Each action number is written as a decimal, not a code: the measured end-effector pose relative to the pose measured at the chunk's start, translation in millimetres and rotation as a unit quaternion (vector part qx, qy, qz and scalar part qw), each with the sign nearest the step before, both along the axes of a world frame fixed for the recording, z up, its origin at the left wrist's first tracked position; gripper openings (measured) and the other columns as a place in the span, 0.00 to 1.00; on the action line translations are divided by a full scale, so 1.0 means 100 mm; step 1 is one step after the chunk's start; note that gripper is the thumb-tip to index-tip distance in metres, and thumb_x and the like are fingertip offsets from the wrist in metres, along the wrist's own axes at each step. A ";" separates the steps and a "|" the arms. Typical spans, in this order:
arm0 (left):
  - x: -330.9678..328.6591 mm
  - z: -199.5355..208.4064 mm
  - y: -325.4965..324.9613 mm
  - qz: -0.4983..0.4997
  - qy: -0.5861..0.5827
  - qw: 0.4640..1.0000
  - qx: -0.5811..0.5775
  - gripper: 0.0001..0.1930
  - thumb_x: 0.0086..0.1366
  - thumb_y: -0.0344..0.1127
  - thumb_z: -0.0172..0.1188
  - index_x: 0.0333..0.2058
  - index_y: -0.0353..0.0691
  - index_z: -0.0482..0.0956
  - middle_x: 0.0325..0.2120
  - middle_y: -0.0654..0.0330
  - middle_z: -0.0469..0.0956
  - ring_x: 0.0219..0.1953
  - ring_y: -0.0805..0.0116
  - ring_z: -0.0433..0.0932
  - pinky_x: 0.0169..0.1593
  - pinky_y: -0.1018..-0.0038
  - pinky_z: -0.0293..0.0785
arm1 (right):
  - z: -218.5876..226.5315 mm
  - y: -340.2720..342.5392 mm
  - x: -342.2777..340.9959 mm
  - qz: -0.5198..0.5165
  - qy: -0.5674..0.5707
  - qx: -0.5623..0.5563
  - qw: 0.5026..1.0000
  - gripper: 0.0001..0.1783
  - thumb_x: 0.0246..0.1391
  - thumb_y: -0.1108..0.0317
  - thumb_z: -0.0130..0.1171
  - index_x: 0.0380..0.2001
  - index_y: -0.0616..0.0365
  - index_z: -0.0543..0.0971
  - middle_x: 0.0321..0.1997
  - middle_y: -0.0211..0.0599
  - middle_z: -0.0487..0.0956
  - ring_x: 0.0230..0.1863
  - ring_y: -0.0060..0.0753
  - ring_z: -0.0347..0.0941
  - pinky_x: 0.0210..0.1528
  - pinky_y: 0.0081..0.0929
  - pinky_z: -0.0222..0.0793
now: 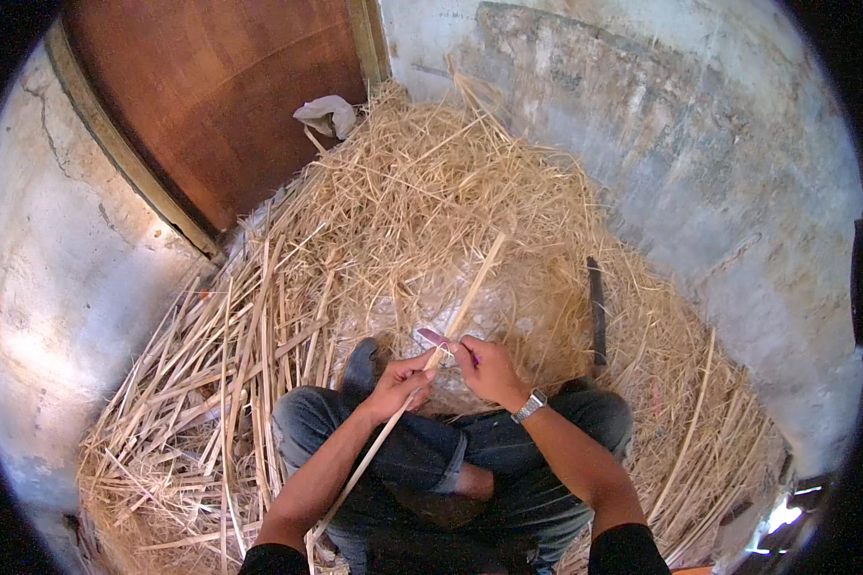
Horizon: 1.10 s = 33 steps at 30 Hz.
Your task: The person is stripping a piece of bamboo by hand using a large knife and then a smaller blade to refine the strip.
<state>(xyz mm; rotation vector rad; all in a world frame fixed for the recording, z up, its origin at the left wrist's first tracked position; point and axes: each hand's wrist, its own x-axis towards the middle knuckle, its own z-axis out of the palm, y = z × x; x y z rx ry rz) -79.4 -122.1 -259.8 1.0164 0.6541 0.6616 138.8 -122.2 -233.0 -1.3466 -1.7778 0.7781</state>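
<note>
Head view: at centre frame, your left hand (pixel 401 385) clamps a long, pale, thin wood-like strip (pixel 476 283); your right hand (pixel 490 372) grips a short purplish blade (pixel 433 337) against it. Straw-coloured shavings (pixel 431 158) pile upper centre; this strip seems unfinished.

Both forearms (pixel 338 470) slant inward; the left hand (pixel 398 388) and right hand (pixel 492 373) nearly meet, fingers (pixel 479 346) curled.

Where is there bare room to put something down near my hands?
No patch looks fully bare. The barest is the pale, thinly strewn patch beyond the right hand, between the held strip and the dark bar. It's crowded left, with long strips piled up, and ahead, at the straw heap.
</note>
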 end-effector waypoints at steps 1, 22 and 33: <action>-0.01 -0.02 0.00 0.001 0.001 1.000 -0.001 0.25 0.73 0.34 0.50 0.67 0.47 0.62 0.15 0.70 0.63 0.14 0.80 0.61 0.19 0.80 0.59 | -0.01 0.01 0.00 -0.004 -0.014 0.014 1.000 0.17 0.63 0.61 0.54 0.24 0.61 0.74 0.14 0.50 0.70 0.15 0.51 0.67 0.20 0.41 0.62; -0.02 -0.01 -0.10 -0.020 0.131 0.980 0.147 0.29 0.65 0.26 0.61 0.65 0.49 0.66 0.15 0.73 0.68 0.18 0.85 0.62 0.24 0.81 0.64 | 0.05 0.43 0.58 -0.270 -0.125 0.055 0.953 0.18 0.65 0.55 0.50 0.30 0.58 0.75 0.23 0.54 0.76 0.25 0.62 0.73 0.25 0.50 0.66; -0.07 0.08 -0.04 0.063 0.142 0.978 0.141 0.28 0.63 0.23 0.61 0.62 0.46 0.71 0.18 0.74 0.72 0.19 0.87 0.64 0.23 0.83 0.62 | -0.06 0.01 -0.14 -0.029 -0.089 0.044 0.995 0.12 0.61 0.62 0.55 0.28 0.58 0.73 0.15 0.53 0.72 0.20 0.60 0.73 0.20 0.49 0.66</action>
